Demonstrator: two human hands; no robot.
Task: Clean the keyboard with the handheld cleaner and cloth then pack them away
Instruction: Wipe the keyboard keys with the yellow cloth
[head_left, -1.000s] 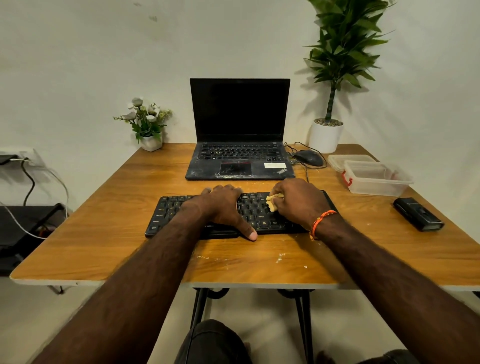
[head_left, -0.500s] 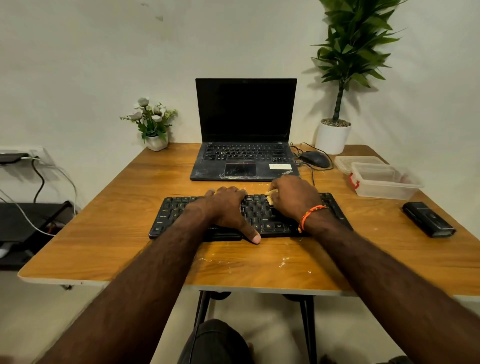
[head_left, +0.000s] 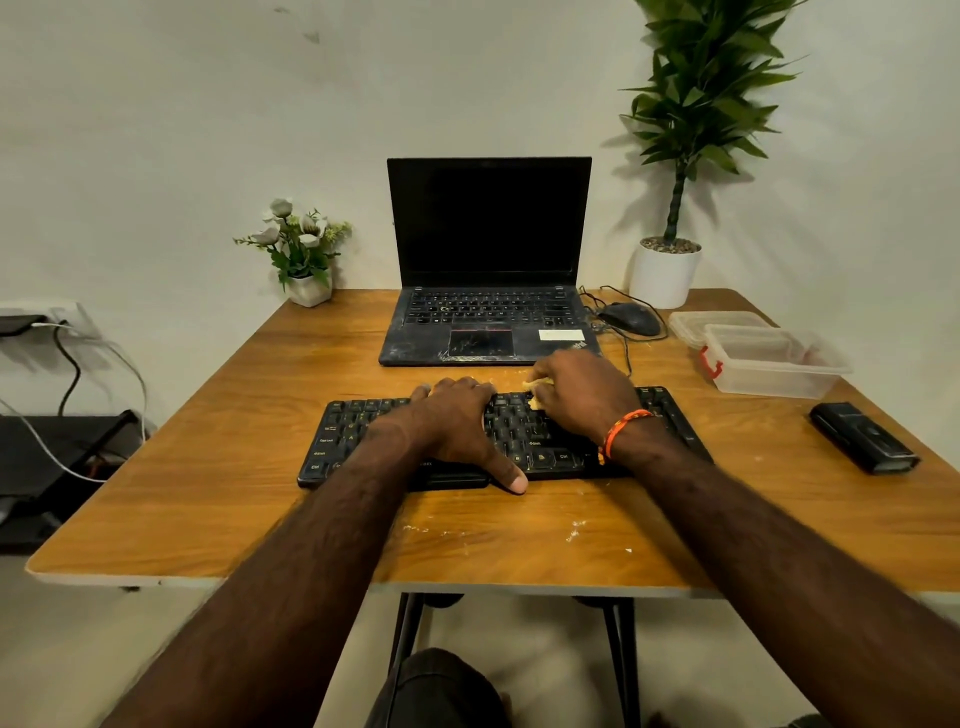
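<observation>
A black keyboard (head_left: 353, 436) lies across the middle of the wooden table (head_left: 208, 467). My left hand (head_left: 457, 426) rests on its centre, fingers over the far edge and thumb on the near edge, holding it steady. My right hand (head_left: 582, 395) grips a small yellowish cloth (head_left: 535, 387), mostly hidden under the fingers, pressed to the upper rows of keys right of centre. A black handheld cleaner (head_left: 862, 437) lies on the table at the right, apart from both hands.
An open black laptop (head_left: 488, 260) stands behind the keyboard, with a mouse (head_left: 631, 318) and cable beside it. A clear plastic box (head_left: 769, 364) and its lid sit at right. A small flower pot (head_left: 306, 260) and a tall potted plant (head_left: 670, 244) stand at the back. Crumbs speckle the front edge.
My right hand has slid the cloth from the middle rows toward the keyboard's far edge. My left hand has stayed in place on the keyboard.
</observation>
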